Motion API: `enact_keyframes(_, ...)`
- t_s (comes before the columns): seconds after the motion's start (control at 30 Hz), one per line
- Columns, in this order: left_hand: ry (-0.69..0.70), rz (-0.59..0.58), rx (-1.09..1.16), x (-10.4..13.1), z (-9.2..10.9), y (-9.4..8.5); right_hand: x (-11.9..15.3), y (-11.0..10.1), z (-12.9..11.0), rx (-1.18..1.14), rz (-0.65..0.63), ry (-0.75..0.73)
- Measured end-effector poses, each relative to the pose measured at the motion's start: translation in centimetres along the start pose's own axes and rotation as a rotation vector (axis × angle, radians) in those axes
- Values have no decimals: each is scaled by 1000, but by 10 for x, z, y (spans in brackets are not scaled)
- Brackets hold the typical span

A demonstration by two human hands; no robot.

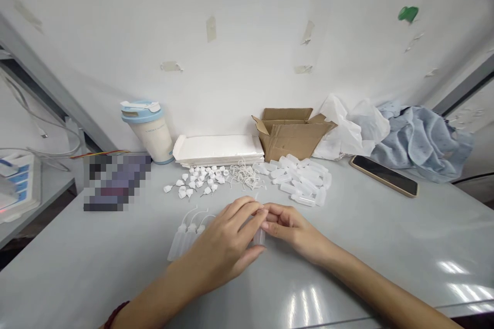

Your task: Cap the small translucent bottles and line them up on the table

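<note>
Between my two hands is a small translucent plastic bottle (260, 237), its top covered by fingers. My left hand (235, 236) curls around the bottle from the left, fingertips at its upper end. From the right, my right hand (287, 223) pinches at the same upper end; what exactly its fingertips grip there is hidden. Left of my left hand lie several bottles fitted with thin white tubes (181, 239), side by side. Beyond the hands are a heap of loose translucent bottles (304, 177), a tangle of thin white strips (247, 175) and scattered white needle-tipped caps (206, 177).
Along the wall stand a cream tumbler with blue lid (150, 131), a stack of white cartons (218, 149), an open cardboard box (295, 136) and a white plastic bag (347, 128). A phone (386, 176) and blue cloth (424, 139) lie right. A power strip (23, 182) sits far left.
</note>
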State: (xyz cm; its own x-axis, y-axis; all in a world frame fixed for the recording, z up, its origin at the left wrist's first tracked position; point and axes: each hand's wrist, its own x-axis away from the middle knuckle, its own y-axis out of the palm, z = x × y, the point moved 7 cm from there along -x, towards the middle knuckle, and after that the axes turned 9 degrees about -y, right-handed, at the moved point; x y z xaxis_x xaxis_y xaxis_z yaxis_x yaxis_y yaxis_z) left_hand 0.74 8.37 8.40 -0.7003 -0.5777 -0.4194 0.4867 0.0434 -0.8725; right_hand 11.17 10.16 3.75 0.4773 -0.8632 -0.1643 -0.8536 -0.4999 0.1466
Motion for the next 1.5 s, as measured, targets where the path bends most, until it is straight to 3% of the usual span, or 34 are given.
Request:
enact_keyframes(0.27, 69, 11, -114, -2, 5, -4, -2, -1, 2, 42, 1, 12)
enact_keyframes(0.4, -3, 0, 16, -4, -2, -13, -1, -1, 3, 58, 13, 45)
enact_keyframes(0.57, -131, -115, 156, 4, -24, -24, 1, -13, 5, 92, 185, 76)
enact_keyframes(0.73, -192, -209, 106, 26, -39, -17, 1, -23, 2, 113, 297, 87)
enact_keyframes(1.03, -256, -257, 85, 44, -41, -7, 2, -36, 2, 235, 429, 71)
enact_keyframes(1.5, -330, -282, 72, 51, -53, -6, 4, -34, -2, 265, 422, 67)
